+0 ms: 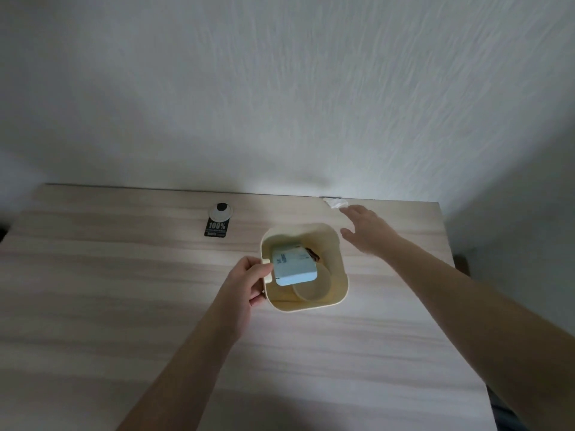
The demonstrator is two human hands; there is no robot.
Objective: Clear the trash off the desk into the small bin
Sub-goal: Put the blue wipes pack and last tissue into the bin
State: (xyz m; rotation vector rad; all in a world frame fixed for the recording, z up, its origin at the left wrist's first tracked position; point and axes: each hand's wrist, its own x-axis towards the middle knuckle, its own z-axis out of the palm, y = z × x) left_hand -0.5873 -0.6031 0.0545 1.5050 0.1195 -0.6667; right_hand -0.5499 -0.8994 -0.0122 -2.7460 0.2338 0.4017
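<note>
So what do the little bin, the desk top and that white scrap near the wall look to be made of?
The bin looks like smooth cream plastic: rounded moulded corners and a faint sheen. The desk shows pale printed-looking wood grain with a matte finish, probably laminate rather than solid wood. The white scrap looks like crumpled tissue or thin paper, soft and wrinkled, though it is too small to be sure.

Count: one bin (340,293), one blue box (294,267) inside it, one white tissue (334,202), one black tag (217,228), two hands.
</note>
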